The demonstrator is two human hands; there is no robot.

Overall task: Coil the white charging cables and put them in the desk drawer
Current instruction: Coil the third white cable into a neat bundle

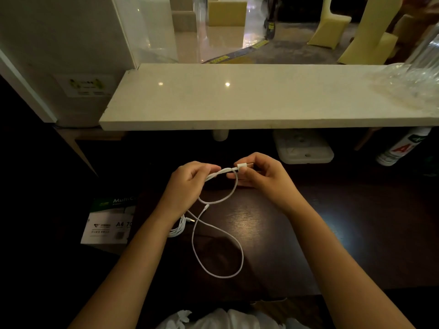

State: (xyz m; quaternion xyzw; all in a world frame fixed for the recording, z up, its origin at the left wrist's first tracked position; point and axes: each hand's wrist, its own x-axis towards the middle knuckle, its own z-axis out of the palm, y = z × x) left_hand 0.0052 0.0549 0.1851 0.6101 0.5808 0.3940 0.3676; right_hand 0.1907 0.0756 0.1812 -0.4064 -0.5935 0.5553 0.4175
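Both hands are raised over a dark wooden desk (273, 222). The right hand (259, 176) pinches the plug end of a white charging cable (221, 245) between thumb and fingers; the left hand (187, 184) has its fingers curled round the same cable just beside the plug. From the grip the cable drops in a small loop, then a larger loop lying on the desk. A second white cable (178, 227) — already bundled — lies on the desk under the left wrist. A pale stone counter (237, 103) runs behind; a paper ream box (107, 224) sits lower left.
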